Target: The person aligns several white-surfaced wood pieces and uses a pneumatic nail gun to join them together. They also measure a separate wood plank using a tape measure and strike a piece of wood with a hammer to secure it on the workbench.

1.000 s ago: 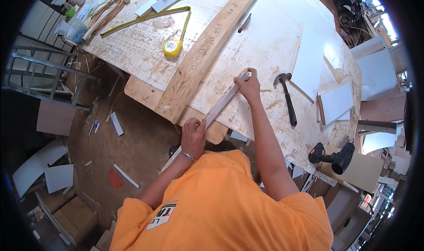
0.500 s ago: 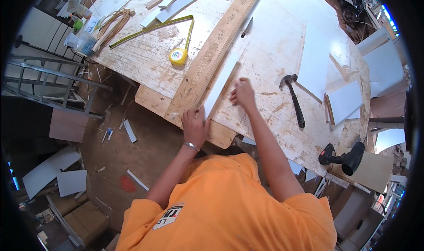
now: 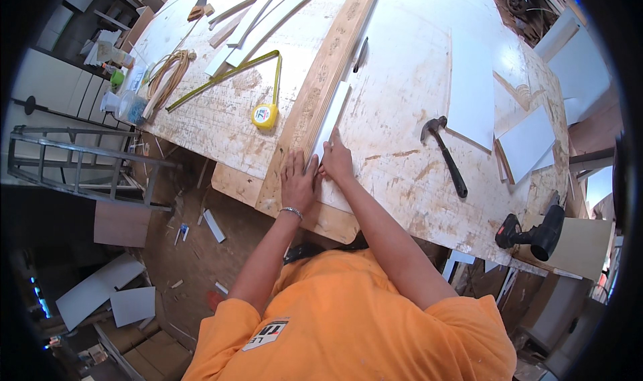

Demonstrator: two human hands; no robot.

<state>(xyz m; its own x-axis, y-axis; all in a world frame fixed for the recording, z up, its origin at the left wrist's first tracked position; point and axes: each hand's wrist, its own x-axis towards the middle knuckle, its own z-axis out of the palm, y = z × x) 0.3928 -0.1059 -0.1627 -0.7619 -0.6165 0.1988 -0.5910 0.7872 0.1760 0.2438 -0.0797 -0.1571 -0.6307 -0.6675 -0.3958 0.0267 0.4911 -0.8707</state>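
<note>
A narrow white strip (image 3: 333, 116) lies lengthwise against the right edge of a long wooden plank (image 3: 315, 89) on the worktable. My left hand (image 3: 300, 182) rests flat across the plank's near end, fingers stretched forward, its thumb side by the strip. On the strip's near part, my right hand (image 3: 337, 162) is closed, with the index finger stretched along the right edge and the thumb toward the top. The other right fingers are curled and partly hidden. Just beyond the strip's far end lies a dark, slim pen-like tool (image 3: 361, 54).
A yellow tape measure (image 3: 264, 116), blade pulled out, lies left of the plank. A claw hammer (image 3: 445, 156) and white boards (image 3: 471, 89) are on the right, with a cordless drill (image 3: 532, 233) at the table's near right edge. Coiled cord (image 3: 173, 73) and white strips (image 3: 268, 32) sit farther left.
My right hand has moved left from above the tabletop onto the white strip. The strip now sits closer against the plank, and my left hand lies flatter on the plank.
</note>
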